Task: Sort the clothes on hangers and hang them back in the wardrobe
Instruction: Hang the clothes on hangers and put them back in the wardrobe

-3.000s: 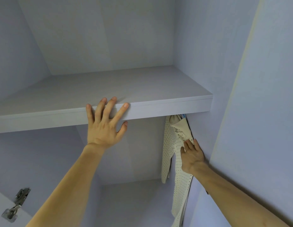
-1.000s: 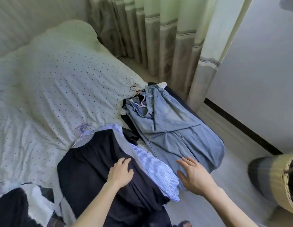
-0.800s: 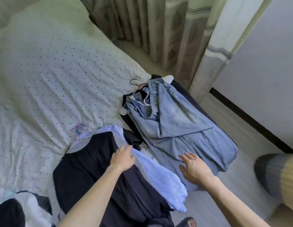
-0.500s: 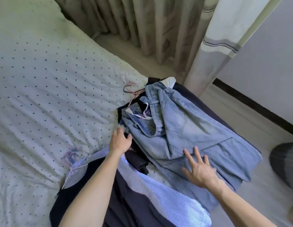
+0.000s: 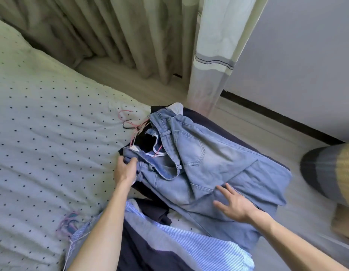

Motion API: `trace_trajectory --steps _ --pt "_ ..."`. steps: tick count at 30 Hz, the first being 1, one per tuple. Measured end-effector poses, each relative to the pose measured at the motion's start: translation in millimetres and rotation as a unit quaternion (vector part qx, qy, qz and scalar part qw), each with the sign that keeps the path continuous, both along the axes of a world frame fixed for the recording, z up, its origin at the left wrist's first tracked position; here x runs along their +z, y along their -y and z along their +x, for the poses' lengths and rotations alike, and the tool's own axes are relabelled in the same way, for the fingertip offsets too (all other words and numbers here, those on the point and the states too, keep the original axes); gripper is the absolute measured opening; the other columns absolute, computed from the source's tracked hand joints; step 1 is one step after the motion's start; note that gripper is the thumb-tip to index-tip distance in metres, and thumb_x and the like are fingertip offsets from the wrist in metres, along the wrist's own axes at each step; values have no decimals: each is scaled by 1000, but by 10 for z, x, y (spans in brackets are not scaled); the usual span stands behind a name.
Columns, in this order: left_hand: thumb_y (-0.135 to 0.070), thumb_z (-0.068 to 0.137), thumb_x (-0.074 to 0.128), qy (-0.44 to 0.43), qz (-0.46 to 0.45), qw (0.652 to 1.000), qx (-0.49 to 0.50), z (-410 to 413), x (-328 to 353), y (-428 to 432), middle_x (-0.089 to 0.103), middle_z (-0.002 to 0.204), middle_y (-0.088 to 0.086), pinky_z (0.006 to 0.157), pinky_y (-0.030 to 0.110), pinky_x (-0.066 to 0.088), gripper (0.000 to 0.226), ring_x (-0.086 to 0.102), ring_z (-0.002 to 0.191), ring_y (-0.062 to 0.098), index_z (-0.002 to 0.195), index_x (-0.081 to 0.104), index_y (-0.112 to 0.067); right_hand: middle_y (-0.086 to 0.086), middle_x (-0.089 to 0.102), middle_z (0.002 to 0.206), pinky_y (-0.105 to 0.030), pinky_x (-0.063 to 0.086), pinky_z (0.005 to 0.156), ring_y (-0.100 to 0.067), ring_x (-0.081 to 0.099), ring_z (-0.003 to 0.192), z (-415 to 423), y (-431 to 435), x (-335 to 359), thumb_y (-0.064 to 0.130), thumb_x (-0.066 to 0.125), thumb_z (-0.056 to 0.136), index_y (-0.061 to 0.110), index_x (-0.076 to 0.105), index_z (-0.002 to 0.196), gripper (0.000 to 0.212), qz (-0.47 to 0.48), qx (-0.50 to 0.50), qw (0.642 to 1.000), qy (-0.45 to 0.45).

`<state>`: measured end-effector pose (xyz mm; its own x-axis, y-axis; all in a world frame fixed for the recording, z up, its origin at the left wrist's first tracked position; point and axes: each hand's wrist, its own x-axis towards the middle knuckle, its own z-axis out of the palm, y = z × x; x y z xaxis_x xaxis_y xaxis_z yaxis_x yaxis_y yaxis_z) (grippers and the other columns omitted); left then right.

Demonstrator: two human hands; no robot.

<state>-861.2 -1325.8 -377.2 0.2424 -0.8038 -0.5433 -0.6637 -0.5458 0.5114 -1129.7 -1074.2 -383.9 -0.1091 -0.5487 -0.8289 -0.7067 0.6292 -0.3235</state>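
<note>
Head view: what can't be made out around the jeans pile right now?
- Dark garment: head view, mostly buried under the jeans; type unclear.
- Pink hangers: head view, mostly under the jeans; which garment each carries is unclear.
- Striped shirt: head view, cut off by the bottom edge.
- Striped object: head view, blurred and cropped at the right edge.

The polka-dotted bed (image 5: 44, 122) carries a dark garment (image 5: 203, 120) near its edge with jeans (image 5: 208, 165) on top, pink hanger hooks (image 5: 128, 122) beside them, and a striped blue shirt (image 5: 201, 249) closer in.
</note>
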Motion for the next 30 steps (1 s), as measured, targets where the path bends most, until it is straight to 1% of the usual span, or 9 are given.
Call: trace_trajectory --steps 4,6,12,15,19,22,26,28,30 --pt "-47 85 56 -92 -96 990 -45 -343 740 -405 61 83 8 70 36 37 42 58 83 32 89 52 -6 4 25 162 -22 14 118 -9 17 150 -37 -268 546 73 41 87 25 27 154 83 -31 -114 993 19" --pt "-45 98 52 -109 -134 982 -79 -602 1113 -623 58 75 -1 69 36 35 39 54 78 31 84 51 -9 5 35 158 -23 22 115 -9 29 146 -68 -444 864 82 35 73 24 34 150 96 -51 -166 985 23" --pt "-42 103 46 -160 -174 927 -291 -1345 2210 -1543 56 64 -5 63 36 30 32 52 60 9 77 48 -23 5 52 146 -23 34 109 -9 49 132 -338 -1100 1719 61 52 89 23 46 143 66 -176 -326 928 49" --pt "-46 100 50 -197 -147 848 -469 -1595 2625 -2080 49 59 -3 62 34 41 34 43 54 9 80 49 -19 3 55 138 -22 41 95 -8 59 114 -534 -1475 2264 46 51 96 23 44 143 53 -290 -479 823 99" --pt "-46 98 55 -240 -76 737 -627 -2052 3153 -2862 43 59 -10 57 32 41 30 38 56 10 82 53 -20 8 55 134 -36 56 85 -16 70 94 -948 -2410 2909 65 53 89 39 39 143 62 -473 -579 664 8" --pt "-34 101 56 -230 -62 670 -704 -2412 3479 -3524 48 51 -16 47 13 35 22 39 47 0 80 56 -26 2 50 140 -41 58 84 -11 72 86 -1061 -3414 3087 72 50 87 45 53 135 55 -499 -557 657 -95" --pt "-39 99 58 -225 -61 563 -793 -2801 3671 -4566 54 51 -17 49 12 33 14 44 46 -3 87 56 -32 8 67 105 -28 54 83 -6 68 87 -831 -4545 3213 53 50 96 35 68 107 27 -472 -579 648 -149" --pt "-38 99 58 -226 -57 513 -826 -2888 3646 -5146 56 49 -19 47 11 31 11 46 45 -3 97 52 -28 0 69 93 -31 52 82 -12 67 88 -668 -5074 3185 54 48 97 23 65 91 36 -428 -619 622 -216" --pt "-35 99 58 -243 -60 462 -851 -2949 3580 -5688 58 51 -17 52 17 36 17 47 48 2 112 50 -29 -3 69 88 -41 51 83 -20 65 87 -526 -5609 3126 64 42 94 18 64 86 52 -410 -661 568 -271"
